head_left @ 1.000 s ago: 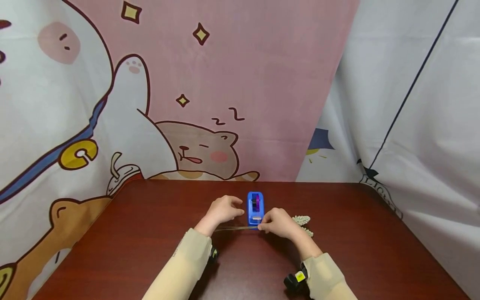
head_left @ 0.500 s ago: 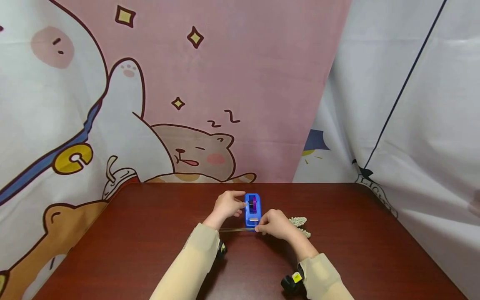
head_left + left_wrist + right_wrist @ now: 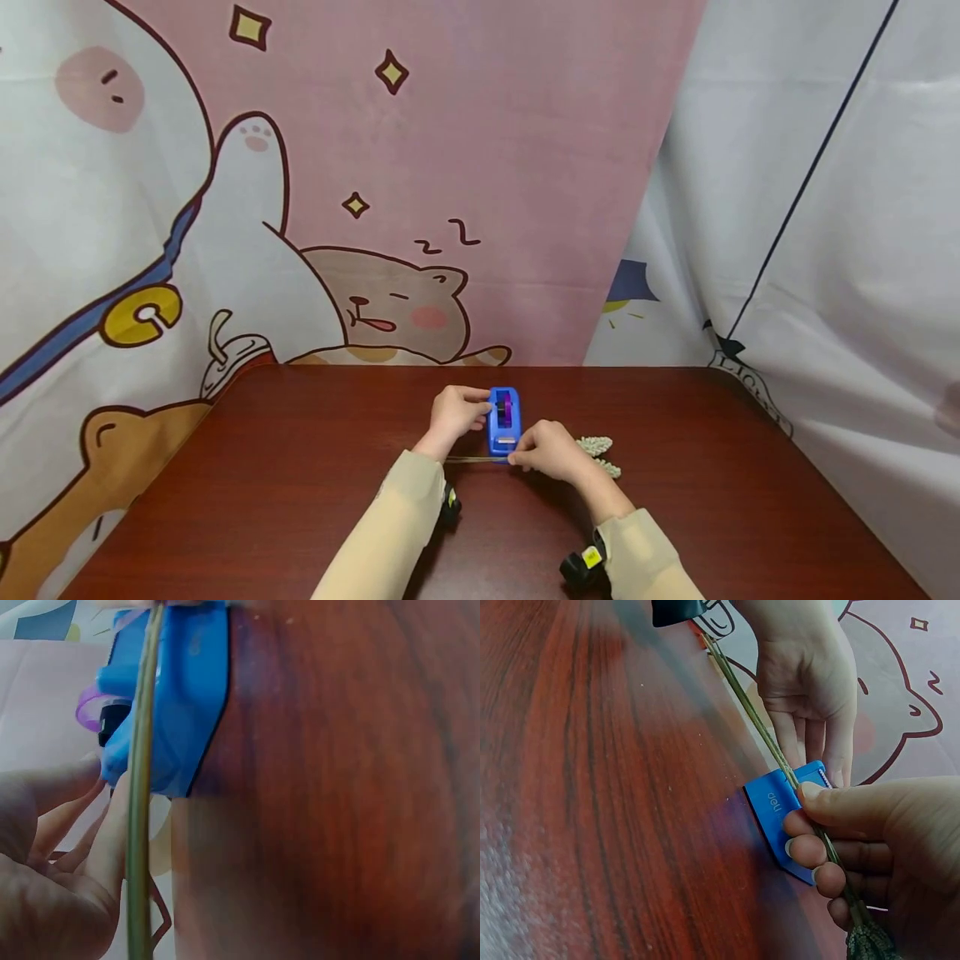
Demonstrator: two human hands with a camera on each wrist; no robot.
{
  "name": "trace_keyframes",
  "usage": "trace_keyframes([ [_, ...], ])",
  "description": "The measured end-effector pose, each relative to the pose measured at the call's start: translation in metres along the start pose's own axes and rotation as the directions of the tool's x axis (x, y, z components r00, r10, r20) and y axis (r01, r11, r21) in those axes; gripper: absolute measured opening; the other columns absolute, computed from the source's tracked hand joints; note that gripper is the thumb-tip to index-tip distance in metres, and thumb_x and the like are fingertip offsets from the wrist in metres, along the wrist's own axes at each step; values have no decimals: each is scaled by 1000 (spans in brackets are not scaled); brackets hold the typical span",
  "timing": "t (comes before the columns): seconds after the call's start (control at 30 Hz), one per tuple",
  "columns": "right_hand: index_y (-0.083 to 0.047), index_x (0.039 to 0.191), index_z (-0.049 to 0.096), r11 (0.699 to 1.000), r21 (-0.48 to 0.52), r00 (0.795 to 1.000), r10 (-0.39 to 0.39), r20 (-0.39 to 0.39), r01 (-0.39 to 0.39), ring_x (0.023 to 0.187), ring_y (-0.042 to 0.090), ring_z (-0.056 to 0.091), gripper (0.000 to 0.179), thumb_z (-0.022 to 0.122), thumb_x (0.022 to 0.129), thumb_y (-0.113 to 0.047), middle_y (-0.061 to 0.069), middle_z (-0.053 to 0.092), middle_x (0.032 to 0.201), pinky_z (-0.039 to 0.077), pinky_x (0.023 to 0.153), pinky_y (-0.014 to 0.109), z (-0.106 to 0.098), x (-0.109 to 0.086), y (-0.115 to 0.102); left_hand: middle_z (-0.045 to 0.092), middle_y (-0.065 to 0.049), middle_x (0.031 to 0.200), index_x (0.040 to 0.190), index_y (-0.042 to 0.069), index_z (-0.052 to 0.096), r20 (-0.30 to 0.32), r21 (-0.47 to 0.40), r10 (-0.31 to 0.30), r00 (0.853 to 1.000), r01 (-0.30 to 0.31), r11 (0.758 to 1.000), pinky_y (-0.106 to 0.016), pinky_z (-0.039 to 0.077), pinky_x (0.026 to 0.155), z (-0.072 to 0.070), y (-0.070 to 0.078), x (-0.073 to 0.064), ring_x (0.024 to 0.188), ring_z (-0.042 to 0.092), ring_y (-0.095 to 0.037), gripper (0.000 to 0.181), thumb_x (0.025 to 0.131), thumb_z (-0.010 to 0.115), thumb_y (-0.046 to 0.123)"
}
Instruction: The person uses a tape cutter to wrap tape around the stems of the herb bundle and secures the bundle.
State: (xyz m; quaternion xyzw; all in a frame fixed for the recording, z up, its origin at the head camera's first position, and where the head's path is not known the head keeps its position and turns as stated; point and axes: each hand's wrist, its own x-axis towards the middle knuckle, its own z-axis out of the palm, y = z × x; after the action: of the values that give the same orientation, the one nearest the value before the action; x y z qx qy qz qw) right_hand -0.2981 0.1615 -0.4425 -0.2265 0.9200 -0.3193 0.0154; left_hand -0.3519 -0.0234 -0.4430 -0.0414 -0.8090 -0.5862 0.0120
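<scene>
My right hand (image 3: 550, 450) pinches a bundle of thin greenish-brown stems (image 3: 746, 701) between thumb and fingers. Their pale, bumpy, wheat-like heads (image 3: 596, 446) stick out past the hand's right side. The bare stems run left across the front end of a blue tape dispenser (image 3: 504, 432), which stands on the table with a purple-cored roll (image 3: 91, 709) in it. At the dispenser's rear left, my left hand (image 3: 455, 414) holds it with thumb and fingertips; part of this grip is hidden behind the stems in the left wrist view.
A dark red-brown table (image 3: 315, 500) lies under both hands. Behind it hangs a pink and white cartoon curtain (image 3: 540, 183), close to the table's far edge. A white curtain (image 3: 847, 333) hangs along the right side.
My left hand has moved right and reached the tape dispenser, where its thumb and fingers now touch it. The right hand keeps its pinch on the stems. The head view has shifted slightly.
</scene>
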Motion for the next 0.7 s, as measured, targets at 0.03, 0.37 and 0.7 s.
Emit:
trace_keyframes([
  [0.03, -9, 65, 72, 1000, 1, 1000, 3, -1, -3, 50, 7, 51, 20, 77, 83, -17, -5, 60, 55, 42, 47, 26, 0, 0, 1, 72, -12, 79, 104, 1, 75, -10, -2, 4, 1000, -4, 1000, -32, 56, 57, 1, -1, 0, 65, 70, -24, 21, 83, 74, 4],
  [0.37, -11, 65, 73, 1000, -15, 1000, -21, -18, 21, 50, 6, 49, 19, 78, 81, -18, -5, 60, 54, 40, 46, 25, 2, 2, 5, 72, -9, 86, 103, 3, 76, -60, 46, 46, 997, -43, 998, -27, 55, 54, 6, 0, -3, 63, 70, -24, 21, 82, 76, 4],
  [0.7, -13, 62, 72, 999, -21, 999, -39, -8, 39, 50, 4, 49, 20, 79, 80, -18, -9, 59, 52, 39, 46, 24, 7, 3, 7, 73, -7, 86, 105, 6, 76, -67, 52, 30, 997, -27, 998, -27, 55, 56, 5, 0, -4, 62, 69, -19, 21, 83, 76, 7],
])
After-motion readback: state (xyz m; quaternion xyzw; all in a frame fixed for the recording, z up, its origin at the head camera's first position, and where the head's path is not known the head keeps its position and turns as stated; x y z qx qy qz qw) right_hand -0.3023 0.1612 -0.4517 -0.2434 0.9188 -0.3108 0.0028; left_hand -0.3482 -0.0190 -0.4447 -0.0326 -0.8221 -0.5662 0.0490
